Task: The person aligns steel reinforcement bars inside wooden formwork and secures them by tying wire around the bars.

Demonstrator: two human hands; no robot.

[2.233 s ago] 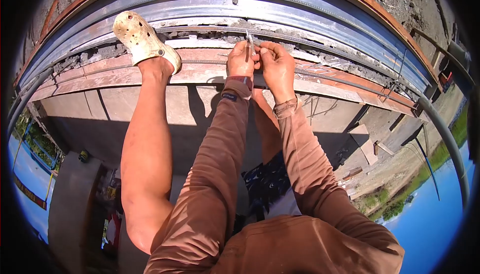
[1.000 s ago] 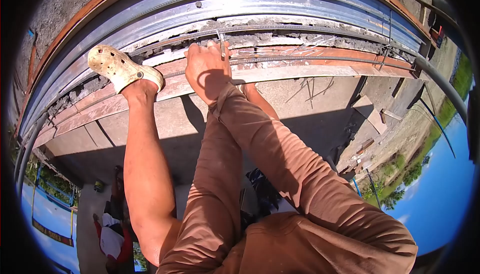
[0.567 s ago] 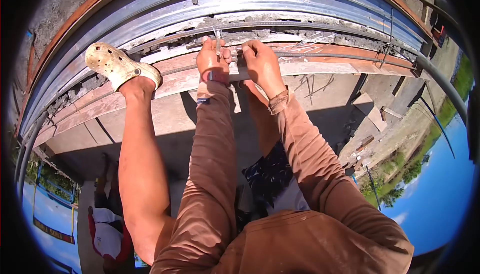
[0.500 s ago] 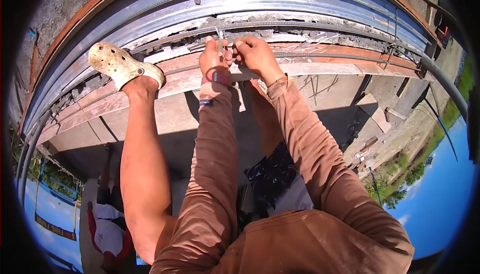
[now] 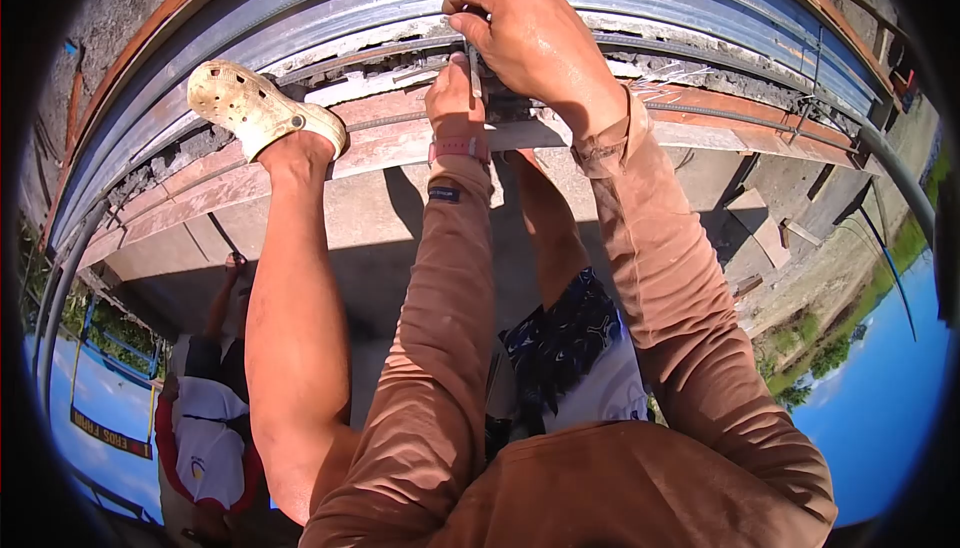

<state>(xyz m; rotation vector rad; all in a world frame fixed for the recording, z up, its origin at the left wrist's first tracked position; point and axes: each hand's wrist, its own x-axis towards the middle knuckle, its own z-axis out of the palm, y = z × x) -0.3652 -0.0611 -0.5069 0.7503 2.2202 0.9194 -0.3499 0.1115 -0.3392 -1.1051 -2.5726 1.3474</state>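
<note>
My left hand (image 5: 455, 106) is closed at the edge of the reddish board. A thin greyish metal rod (image 5: 475, 76) stands upright at its fingers. My right hand (image 5: 545, 46) is arched above and right of it, over the steel reinforcing bar (image 5: 640, 41). Its thumb and index finger are curled together near the top of the rod. Whatever lies between those fingertips is too small or hidden to name. Rough concrete shows under the bar.
Corrugated metal sheeting (image 5: 350, 10) runs beyond the bars. My foot, in a cream clog (image 5: 240, 103), rests on the ledge at left. Loose thin wire pieces (image 5: 675, 73) lie at right. Another person in a white and red shirt (image 5: 212, 438) is below left.
My right hand has lifted up and away from me, now over the bar. My left hand has shifted slightly right. The person below left has moved an arm upward.
</note>
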